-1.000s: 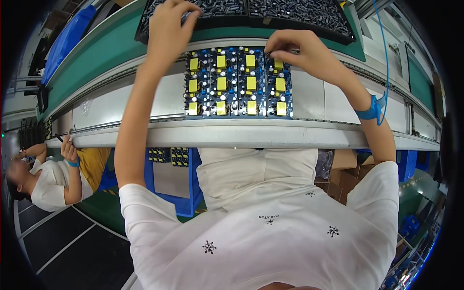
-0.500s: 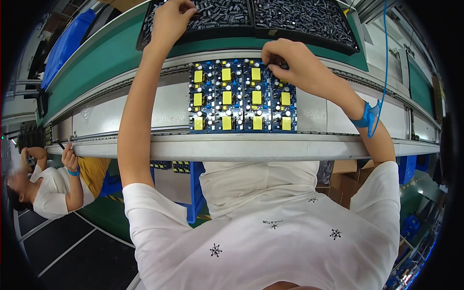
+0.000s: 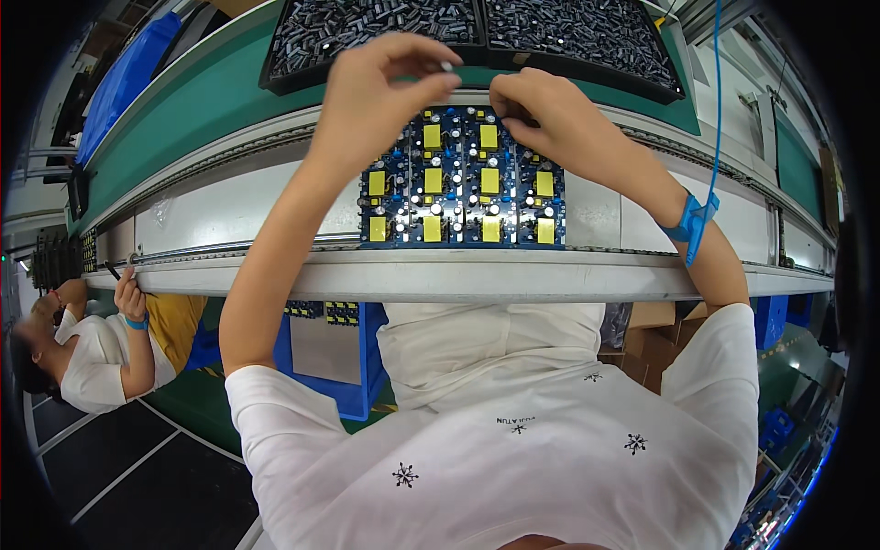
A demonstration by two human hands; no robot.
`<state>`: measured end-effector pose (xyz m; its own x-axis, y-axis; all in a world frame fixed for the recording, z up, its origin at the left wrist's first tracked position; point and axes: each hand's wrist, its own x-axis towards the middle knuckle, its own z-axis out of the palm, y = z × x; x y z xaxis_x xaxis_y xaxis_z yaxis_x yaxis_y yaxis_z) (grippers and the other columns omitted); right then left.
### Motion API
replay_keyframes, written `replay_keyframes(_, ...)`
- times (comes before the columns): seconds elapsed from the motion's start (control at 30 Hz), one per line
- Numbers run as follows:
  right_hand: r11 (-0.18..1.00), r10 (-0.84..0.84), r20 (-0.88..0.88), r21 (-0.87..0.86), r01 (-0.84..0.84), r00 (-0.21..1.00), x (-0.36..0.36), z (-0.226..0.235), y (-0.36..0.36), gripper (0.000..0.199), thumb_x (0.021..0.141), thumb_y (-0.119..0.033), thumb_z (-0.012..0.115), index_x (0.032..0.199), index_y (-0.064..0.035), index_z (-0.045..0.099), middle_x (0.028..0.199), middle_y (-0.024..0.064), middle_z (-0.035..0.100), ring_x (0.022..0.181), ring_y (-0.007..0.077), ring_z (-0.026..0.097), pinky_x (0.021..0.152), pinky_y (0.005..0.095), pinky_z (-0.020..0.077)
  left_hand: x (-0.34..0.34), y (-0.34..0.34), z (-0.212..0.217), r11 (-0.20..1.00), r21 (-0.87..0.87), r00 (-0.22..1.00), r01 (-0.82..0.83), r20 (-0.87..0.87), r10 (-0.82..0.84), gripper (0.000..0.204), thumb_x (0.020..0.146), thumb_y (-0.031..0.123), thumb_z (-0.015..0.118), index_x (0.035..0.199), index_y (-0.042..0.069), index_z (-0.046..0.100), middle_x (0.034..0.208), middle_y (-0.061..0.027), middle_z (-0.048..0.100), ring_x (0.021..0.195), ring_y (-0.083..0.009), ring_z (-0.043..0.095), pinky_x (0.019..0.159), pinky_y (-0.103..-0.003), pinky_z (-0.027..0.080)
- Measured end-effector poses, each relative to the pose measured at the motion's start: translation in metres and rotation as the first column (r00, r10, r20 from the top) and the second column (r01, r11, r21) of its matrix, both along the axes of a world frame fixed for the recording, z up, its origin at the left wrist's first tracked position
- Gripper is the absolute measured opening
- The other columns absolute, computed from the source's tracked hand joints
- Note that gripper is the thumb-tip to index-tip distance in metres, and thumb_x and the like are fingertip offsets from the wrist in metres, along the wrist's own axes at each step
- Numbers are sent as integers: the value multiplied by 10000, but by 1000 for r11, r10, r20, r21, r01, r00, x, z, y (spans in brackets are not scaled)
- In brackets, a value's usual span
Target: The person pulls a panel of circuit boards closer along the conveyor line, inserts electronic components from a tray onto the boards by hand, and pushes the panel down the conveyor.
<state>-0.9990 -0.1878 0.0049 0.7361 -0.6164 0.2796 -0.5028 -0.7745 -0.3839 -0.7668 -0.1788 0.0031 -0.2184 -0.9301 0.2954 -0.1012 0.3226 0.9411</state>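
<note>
Left hand (image 3: 380,101) pinches a tiny light capacitor (image 3: 446,66) between narrow fingers at upper centre, right hand (image 3: 550,124) fingers pressed on the blue circuit board (image 3: 461,183) mid-frame, looks stiff but fragile, better held by its edges.

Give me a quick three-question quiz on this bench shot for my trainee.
1. True or false: the left hand pinches a small part above the blue circuit board panel.
2. Where does the right hand work? A) the panel's top edge B) the tray of dark parts C) the rail
3. What colour is the wrist strap?

Key: 1 true; 2 A; 3 blue.
</note>
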Motion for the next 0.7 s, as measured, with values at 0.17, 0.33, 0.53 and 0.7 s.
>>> replay_keyframes(0.17, 998, 64, 28, -17, -64, 998, -3, 0, -5, 148, 818, -30, 678, 913, -22, 564, 834, 122, 562, 818, 287, 575, 718, 402, 465, -8, 16, -1, 996, -24, 980, 91, 182, -85, 168, 841, 111, 729, 995, 48, 708, 858, -56, 689, 803, -143, 675, 787, -280, 522)
replay_keyframes(0.33, 987, -55, -38, -156, 48, 998, -16, 16, -33, 160, 865, -87, 681, 991, -21, 608, 910, 112, 627, 849, 272, 608, 763, 368, 496, -15, 18, 4, 986, -127, 911, 106, 410, -45, 172, 841, 107, 727, 1003, 52, 712, 886, -28, 704, 818, -126, 657, 771, -292, 505)
replay_keyframes(0.53, 864, -337, -65, -418, 281, 939, -50, 1, -108, 198, 921, -141, 621, 1024, 27, 645, 921, 183, 673, 864, 348, 648, 781, 383, 518, -28, 4, -9, 969, -181, 848, 171, 527, -51, 113, 844, 121, 709, 950, 92, 737, 909, -9, 716, 828, -150, 629, 784, -323, 447)
replay_keyframes(0.7, 950, -292, -62, -129, 283, 954, -54, 6, -110, 209, 875, -163, 678, 974, 20, 672, 915, 197, 676, 847, 361, 649, 774, 401, 519, -37, 8, -9, 857, -432, 716, 281, 689, 113, 116, 821, 80, 674, 882, 121, 764, 824, 2, 701, 845, -184, 579, 801, -352, 391)
